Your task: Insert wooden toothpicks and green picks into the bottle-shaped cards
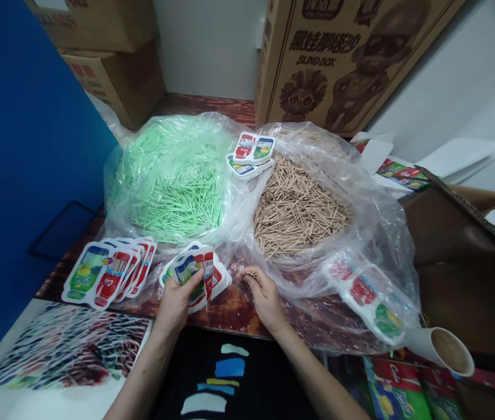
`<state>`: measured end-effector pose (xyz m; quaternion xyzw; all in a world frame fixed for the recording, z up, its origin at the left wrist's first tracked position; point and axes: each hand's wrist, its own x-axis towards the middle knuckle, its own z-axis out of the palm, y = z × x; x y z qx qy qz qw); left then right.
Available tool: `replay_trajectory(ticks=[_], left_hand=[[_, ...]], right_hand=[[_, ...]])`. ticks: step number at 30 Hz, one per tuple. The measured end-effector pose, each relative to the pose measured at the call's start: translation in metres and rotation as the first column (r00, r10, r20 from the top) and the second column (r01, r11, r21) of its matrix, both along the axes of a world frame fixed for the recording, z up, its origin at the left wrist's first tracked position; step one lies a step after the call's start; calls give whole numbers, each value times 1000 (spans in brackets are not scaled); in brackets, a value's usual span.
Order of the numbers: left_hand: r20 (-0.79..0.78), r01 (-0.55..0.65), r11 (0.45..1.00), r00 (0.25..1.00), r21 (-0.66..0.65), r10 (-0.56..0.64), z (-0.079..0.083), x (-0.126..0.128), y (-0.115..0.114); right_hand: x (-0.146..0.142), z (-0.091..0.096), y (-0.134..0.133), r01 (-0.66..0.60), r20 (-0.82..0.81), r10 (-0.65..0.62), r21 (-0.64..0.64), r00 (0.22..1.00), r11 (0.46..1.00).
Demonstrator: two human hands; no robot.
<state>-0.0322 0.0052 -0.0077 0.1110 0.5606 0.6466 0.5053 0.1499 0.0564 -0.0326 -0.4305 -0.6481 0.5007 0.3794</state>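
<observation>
My left hand (180, 294) is closed around a small printed packet (195, 269), held above a loose pile of the same packets. My right hand (263, 294) is pinched on a small bundle of wooden sticks (251, 275) just in front of the open clear bag of wooden sticks (295, 210). A second clear bag holds green plastic sticks (172, 186) at the left. A fanned row of packets (109, 274) lies left of my left hand. Another small stack of packets (251, 153) rests between the two bags.
Cardboard boxes (339, 52) stand at the back, with a blue panel (20, 146) on the left. An open brown carton (461, 245) sits at right, and a paper cup (442, 350) lies on its side. More packets (374, 297) lie inside plastic at the right front.
</observation>
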Motion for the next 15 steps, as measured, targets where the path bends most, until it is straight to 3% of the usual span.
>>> replay_trajectory(ticks=[8, 15], left_hand=[[-13, 4, 1000, 1000, 7, -4, 3, 2, 5], [28, -9, 1000, 1000, 10, 8, 6, 2, 8]], right_hand=[[1, -1, 5, -51, -4, 51, -21, 999, 998], [1, 12, 6, -76, 6, 76, -22, 997, 997]])
